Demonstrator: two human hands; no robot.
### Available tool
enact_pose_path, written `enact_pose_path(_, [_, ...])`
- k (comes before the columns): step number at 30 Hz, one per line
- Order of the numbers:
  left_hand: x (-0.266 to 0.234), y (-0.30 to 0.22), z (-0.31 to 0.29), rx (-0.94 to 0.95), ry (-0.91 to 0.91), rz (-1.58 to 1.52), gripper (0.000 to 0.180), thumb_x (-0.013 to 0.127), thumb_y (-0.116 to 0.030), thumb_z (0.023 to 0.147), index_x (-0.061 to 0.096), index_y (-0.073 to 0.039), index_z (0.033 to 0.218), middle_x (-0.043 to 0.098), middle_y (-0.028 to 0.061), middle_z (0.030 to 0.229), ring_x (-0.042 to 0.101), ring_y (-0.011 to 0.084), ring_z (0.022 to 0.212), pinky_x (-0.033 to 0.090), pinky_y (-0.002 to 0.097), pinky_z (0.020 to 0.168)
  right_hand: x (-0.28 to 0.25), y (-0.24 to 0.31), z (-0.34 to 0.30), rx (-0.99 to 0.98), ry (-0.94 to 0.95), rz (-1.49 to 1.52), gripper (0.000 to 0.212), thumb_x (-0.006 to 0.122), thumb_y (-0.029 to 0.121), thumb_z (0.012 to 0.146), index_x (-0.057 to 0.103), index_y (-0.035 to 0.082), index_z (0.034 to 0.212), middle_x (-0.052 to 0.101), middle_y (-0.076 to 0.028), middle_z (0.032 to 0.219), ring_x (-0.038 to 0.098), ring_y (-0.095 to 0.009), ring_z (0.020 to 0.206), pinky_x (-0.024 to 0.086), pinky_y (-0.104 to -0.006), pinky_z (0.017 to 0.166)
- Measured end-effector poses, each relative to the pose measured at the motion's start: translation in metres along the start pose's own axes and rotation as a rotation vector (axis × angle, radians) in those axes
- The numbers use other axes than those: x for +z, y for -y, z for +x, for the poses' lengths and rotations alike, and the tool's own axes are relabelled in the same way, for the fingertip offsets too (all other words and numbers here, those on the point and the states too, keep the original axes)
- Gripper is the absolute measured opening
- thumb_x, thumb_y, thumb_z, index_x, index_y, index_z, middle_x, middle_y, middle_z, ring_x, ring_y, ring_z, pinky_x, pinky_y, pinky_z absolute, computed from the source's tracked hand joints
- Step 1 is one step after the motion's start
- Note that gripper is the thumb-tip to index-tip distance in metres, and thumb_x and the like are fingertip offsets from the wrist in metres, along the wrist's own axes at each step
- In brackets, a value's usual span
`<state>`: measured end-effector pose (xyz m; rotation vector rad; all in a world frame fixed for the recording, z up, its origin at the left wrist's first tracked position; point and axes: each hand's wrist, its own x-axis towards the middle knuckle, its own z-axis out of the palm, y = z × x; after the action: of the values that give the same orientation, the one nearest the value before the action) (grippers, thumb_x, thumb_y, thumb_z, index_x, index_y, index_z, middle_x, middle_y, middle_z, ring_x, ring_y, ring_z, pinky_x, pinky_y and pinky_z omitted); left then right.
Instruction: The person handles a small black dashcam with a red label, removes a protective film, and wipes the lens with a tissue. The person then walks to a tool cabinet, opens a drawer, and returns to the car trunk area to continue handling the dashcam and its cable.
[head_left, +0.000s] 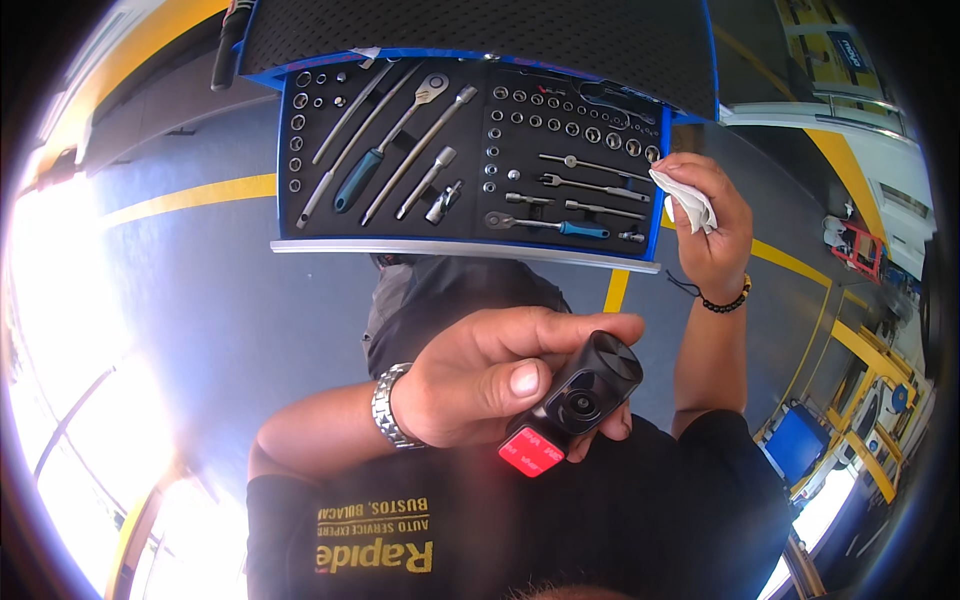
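Close in front of my chest, my left hand [465, 375] is closed around a small black dash cam [608, 368]. The round lens faces up toward me, and the thumb presses on its side. A red square adhesive pad [533, 452] covers the cam's lower end. At the right edge of the open tool drawer [462, 225], my right hand [722, 235] pinches a crumpled white tissue [690, 203] between thumb and fingers. Ratchets, extension bars and sockets lie in the drawer's black foam, among them a large blue-handled ratchet [358, 182].
The blue cabinet's black ribbed top [480, 30] stands above the drawer. Grey floor [200, 240] with yellow lines surrounds it. To the right are a red frame [858, 252], a blue panel [797, 442] and yellow equipment [865, 365]. Glare washes out the left side.
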<state>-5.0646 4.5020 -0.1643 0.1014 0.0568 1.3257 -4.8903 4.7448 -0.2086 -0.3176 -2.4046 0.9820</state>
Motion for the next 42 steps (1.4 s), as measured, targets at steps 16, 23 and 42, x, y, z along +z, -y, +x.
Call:
enact_pose_path(16, [-0.212, -0.08, 0.029, 0.135, -0.63, 0.961, 0.032, 0.071, -0.008, 0.089, 0.063, 0.005, 0.117, 0.047, 0.0131, 0.147, 0.052, 0.0213, 0.127, 0.041, 0.0354, 0.108, 0.136, -0.121, 0.063, 0.285, 0.204, -0.282, 0.028, 0.054, 0.024, 0.098, 0.064, 0.004, 0.115, 0.069, -0.017, 0.105, 0.063, -0.037, 0.1, 0.05, -0.0422, 0.089])
enact_pose_path(23, [-0.211, -0.111, 0.063, 0.004, -0.547, 1.22, 0.022, 0.075, -0.008, 0.084, 0.07, 0.003, 0.102, 0.027, 0.0133, 0.161, 0.033, 0.0225, 0.144, 0.033, 0.0389, 0.113, 0.125, -0.114, 0.068, 0.188, 0.276, -0.315, 0.03, 0.051, 0.028, 0.098, 0.066, 0.006, 0.113, 0.069, -0.017, 0.099, 0.064, -0.036, 0.097, 0.049, -0.0456, 0.086])
enact_pose_path(42, [-0.221, -0.112, 0.062, 0.077, -0.388, 0.867, 0.04, 0.08, -0.003, 0.071, 0.073, -0.001, 0.111, 0.015, 0.0131, 0.165, 0.024, 0.0247, 0.149, 0.027, 0.0413, 0.117, 0.142, -0.123, 0.086, 0.638, 0.43, 0.12, 0.048, 0.039, 0.039, 0.101, 0.064, 0.002, 0.12, 0.07, -0.022, 0.105, 0.065, -0.037, 0.103, 0.045, -0.0451, 0.093])
